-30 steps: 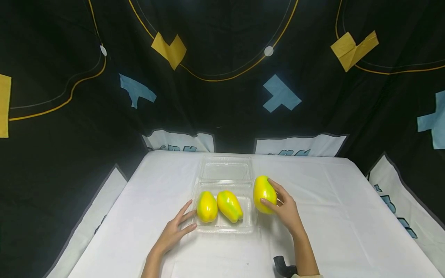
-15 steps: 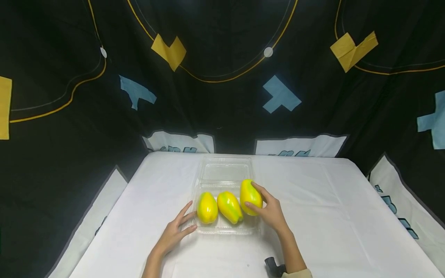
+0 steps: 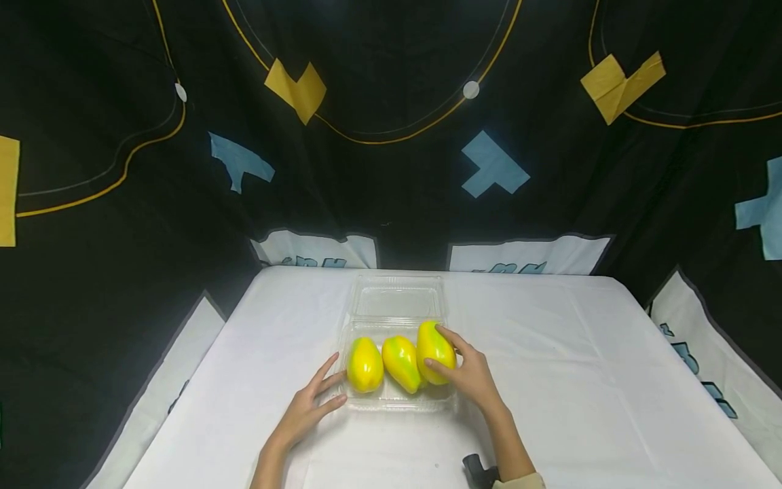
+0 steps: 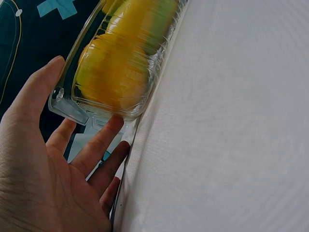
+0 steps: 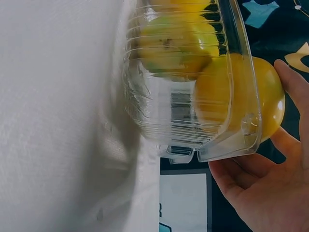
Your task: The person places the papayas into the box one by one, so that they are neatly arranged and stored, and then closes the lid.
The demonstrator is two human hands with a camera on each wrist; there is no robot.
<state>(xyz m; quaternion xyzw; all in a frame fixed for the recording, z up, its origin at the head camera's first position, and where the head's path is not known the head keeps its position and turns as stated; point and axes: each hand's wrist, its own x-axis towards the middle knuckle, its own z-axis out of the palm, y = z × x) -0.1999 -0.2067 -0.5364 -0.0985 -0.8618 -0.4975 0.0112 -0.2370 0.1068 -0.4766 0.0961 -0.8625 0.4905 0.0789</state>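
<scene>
In the head view, a clear plastic clamshell container (image 3: 400, 405) lies with its lid (image 3: 397, 299) folded back. Two glossy yellow-green papayas sit inside: a left papaya (image 3: 364, 365) and a tilted middle papaya (image 3: 399, 362). My right hand (image 3: 473, 377) grips a third papaya (image 3: 432, 352) between thumb and fingers, over the container's right side. The right wrist view shows this papaya (image 5: 270, 99) partly below the rim and partly sticking out above it. My left hand (image 3: 305, 407) rests at the container's left side, fingers spread; a fingertip meets the wall (image 4: 128, 113) in the left wrist view.
A white cloth (image 3: 580, 380) covers the table. Beside my right forearm is a black curved piece (image 3: 478, 472). Behind the table hangs a dark curtain (image 3: 391, 190) with yellow and blue patches.
My right hand has carried the third papaya leftward from beside the container to over its right side, then slightly lower, close against the middle papaya. My left hand stays in place.
</scene>
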